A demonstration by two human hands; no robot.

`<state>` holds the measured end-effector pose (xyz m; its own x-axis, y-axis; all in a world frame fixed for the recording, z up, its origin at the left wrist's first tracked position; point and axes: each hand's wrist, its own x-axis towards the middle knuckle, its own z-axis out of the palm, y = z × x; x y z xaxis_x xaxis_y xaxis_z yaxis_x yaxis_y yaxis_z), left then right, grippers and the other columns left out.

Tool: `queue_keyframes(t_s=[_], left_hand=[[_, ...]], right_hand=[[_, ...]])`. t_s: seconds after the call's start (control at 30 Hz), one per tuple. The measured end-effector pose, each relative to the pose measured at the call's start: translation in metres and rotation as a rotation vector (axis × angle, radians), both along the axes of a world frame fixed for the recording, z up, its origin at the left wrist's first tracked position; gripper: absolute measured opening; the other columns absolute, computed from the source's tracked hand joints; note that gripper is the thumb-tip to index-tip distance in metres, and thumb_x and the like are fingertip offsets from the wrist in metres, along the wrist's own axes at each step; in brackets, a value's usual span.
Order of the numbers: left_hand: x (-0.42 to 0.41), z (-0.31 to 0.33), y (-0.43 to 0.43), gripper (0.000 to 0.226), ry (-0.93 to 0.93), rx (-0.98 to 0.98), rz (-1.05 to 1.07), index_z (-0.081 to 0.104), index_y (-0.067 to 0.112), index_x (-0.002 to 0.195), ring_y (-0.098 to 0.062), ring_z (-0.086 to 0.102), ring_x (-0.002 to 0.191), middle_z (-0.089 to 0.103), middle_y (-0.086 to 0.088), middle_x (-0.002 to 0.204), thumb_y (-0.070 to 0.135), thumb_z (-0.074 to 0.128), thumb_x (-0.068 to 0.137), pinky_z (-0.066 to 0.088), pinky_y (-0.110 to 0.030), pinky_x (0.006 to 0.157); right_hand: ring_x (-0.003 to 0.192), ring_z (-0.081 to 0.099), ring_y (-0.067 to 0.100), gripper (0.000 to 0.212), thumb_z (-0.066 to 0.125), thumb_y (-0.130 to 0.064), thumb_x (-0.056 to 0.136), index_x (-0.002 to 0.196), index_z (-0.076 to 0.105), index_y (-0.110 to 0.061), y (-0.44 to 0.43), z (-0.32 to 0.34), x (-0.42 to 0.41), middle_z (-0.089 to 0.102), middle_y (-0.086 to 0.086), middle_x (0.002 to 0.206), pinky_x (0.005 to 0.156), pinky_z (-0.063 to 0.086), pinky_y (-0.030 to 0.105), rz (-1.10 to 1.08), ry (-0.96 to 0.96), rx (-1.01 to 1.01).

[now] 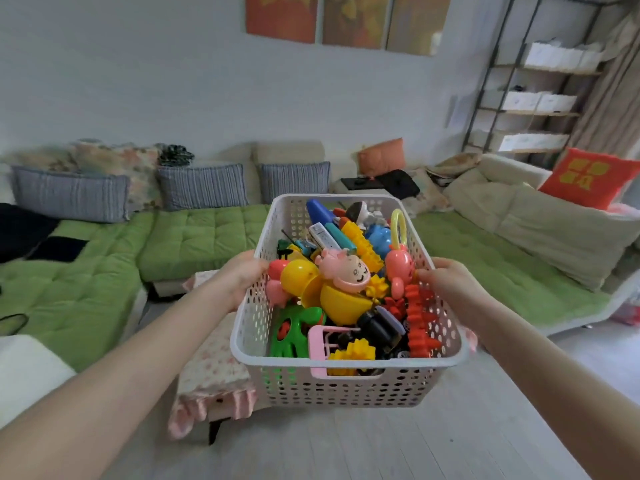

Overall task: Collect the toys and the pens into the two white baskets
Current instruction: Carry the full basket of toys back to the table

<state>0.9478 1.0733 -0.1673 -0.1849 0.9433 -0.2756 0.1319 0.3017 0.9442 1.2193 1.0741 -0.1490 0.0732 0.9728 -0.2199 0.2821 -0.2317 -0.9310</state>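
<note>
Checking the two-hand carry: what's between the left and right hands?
Head view: the white basket, heaped with toys, fills the gap; left hand holds its left rim, right hand its right rim.

Green sofa (194,244) — striped cushions (202,185), red pillow (585,178), metal shelf (530,95).

The person is showing two bare arms, the left forearm (138,348) and the right forearm (540,362) each running uncovered from a lower corner of the view up to the wrist. The left hand (242,275) and the right hand (446,280) are going bare as well, with only their backs and near knuckles showing clearly. Both arms are looking smooth and slim, widening toward the frame's edge.
</note>
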Motion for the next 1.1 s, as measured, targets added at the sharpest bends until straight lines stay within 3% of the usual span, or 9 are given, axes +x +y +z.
queue_keyframes(t_s=[0.1, 0.17, 0.23, 0.33, 0.47, 0.57, 0.87, 1.0, 1.1], left_hand=[[-0.027, 0.002, 0.007, 0.033, -0.010, -0.005, 0.088, 0.049, 0.007, 0.124, -0.023, 0.062, 0.049, 0.058, -0.017, 0.077, -0.001, 0.037, 0.095, 0.050, -0.024, 0.035], [-0.043, 0.002, 0.012, 0.031, -0.036, -0.009, 0.141, 0.050, 0.009, 0.122, -0.025, 0.060, 0.054, 0.057, -0.016, 0.076, 0.000, 0.036, 0.096, 0.049, -0.024, 0.033], [-0.059, 0.001, 0.015, 0.031, -0.042, -0.010, 0.189, 0.049, 0.006, 0.125, -0.025, 0.057, 0.062, 0.058, -0.015, 0.076, 0.003, 0.036, 0.097, 0.049, -0.024, 0.034], [-0.079, 0.001, 0.013, 0.023, 0.002, -0.012, 0.273, 0.053, 0.009, 0.115, -0.018, 0.061, 0.046, 0.058, -0.011, 0.072, 0.005, 0.038, 0.097, 0.047, -0.018, 0.033], [-0.112, -0.003, 0.011, 0.031, 0.020, -0.019, 0.346, 0.051, 0.006, 0.125, -0.022, 0.056, 0.062, 0.058, -0.011, 0.075, 0.005, 0.040, 0.096, 0.049, -0.029, 0.056], [-0.141, -0.005, 0.014, 0.035, 0.019, -0.014, 0.375, 0.048, 0.004, 0.129, -0.023, 0.055, 0.067, 0.057, -0.014, 0.080, 0.002, 0.039, 0.096, 0.047, -0.031, 0.060], [-0.233, 0.007, 0.039, 0.036, 0.076, -0.032, 0.338, 0.044, 0.003, 0.132, -0.024, 0.056, 0.067, 0.055, -0.014, 0.078, 0.002, 0.036, 0.097, 0.048, -0.034, 0.051], [-0.262, 0.013, 0.053, 0.038, 0.090, -0.017, 0.288, 0.042, 0.004, 0.134, -0.025, 0.057, 0.072, 0.057, -0.014, 0.084, 0.002, 0.037, 0.096, 0.048, -0.033, 0.057], [-0.274, 0.014, 0.061, 0.039, 0.116, -0.002, 0.271, 0.043, 0.004, 0.134, -0.029, 0.057, 0.086, 0.059, -0.023, 0.109, 0.002, 0.037, 0.096, 0.048, -0.036, 0.063]], right_hand=[[0.061, 0.060, 0.020, 0.015, 0.045, -0.004, 0.094, 0.095, 0.059, -0.006, 0.027, 0.001, -0.029, 0.062, 0.011, 0.074, 0.055, 0.052, 0.031, 0.068, -0.019, 0.001], [0.064, 0.062, 0.022, 0.016, 0.046, -0.005, 0.092, 0.098, 0.061, -0.005, 0.045, 0.001, -0.047, 0.064, 0.012, 0.075, 0.061, 0.054, 0.033, 0.097, -0.041, 0.012], [0.063, 0.060, 0.022, 0.018, 0.045, -0.003, 0.092, 0.101, 0.060, -0.004, 0.061, 0.003, -0.067, 0.062, 0.012, 0.075, 0.057, 0.050, 0.030, 0.130, -0.056, 0.030], [0.061, 0.055, 0.020, 0.020, 0.045, -0.001, 0.091, 0.101, 0.062, -0.002, 0.077, 0.006, -0.093, 0.059, 0.011, 0.072, 0.054, 0.046, 0.027, 0.187, -0.118, 0.074], [0.063, 0.055, 0.019, 0.016, 0.045, -0.003, 0.093, 0.099, 0.060, -0.006, 0.088, 0.007, -0.132, 0.058, 0.010, 0.075, 0.057, 0.046, 0.026, 0.263, -0.124, 0.061], [0.063, 0.055, 0.019, 0.017, 0.045, -0.002, 0.093, 0.100, 0.060, -0.004, 0.096, 0.004, -0.162, 0.058, 0.012, 0.076, 0.058, 0.046, 0.027, 0.285, -0.118, 0.049], [0.061, 0.055, 0.019, 0.011, 0.045, -0.004, 0.093, 0.090, 0.054, -0.006, 0.114, 0.004, -0.253, 0.057, 0.011, 0.074, 0.051, 0.045, 0.025, 0.264, -0.068, 0.011], [0.062, 0.057, 0.020, 0.016, 0.044, -0.004, 0.094, 0.084, 0.055, -0.009, 0.120, 0.003, -0.278, 0.058, 0.012, 0.076, 0.052, 0.047, 0.027, 0.227, -0.049, 0.006], [0.064, 0.057, 0.021, 0.020, 0.043, -0.003, 0.093, 0.079, 0.055, -0.011, 0.125, 0.003, -0.290, 0.059, 0.013, 0.077, 0.057, 0.049, 0.029, 0.214, -0.046, 0.007]])
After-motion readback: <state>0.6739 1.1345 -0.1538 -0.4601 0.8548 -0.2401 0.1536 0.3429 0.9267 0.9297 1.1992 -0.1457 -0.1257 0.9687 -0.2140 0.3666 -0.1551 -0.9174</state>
